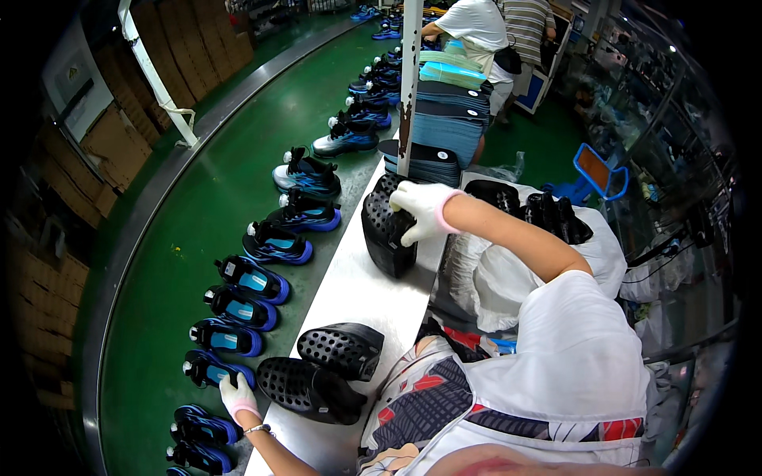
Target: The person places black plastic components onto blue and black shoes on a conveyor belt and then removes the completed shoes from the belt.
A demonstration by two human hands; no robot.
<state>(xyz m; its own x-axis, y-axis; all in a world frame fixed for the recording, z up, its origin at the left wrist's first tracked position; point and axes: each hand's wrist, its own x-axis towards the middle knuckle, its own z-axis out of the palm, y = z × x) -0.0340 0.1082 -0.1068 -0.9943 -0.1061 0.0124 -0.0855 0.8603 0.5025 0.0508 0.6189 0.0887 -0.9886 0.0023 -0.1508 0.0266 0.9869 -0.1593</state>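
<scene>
I am closing my right hand over the far insole stack to steady it on the bench, while my left hand, open and holding nothing, is resting near a blue shoe.

White knit glove with pink cuff on the left hand, same on the right hand, thin bracelet at the left wrist, short white sleeve, patterned red, black and cream top

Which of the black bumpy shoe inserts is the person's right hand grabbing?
The stack of black insoles standing on edge farther up the metal table, under the gloved right hand. The other two insoles lie flat, nearer the left hand.
</scene>
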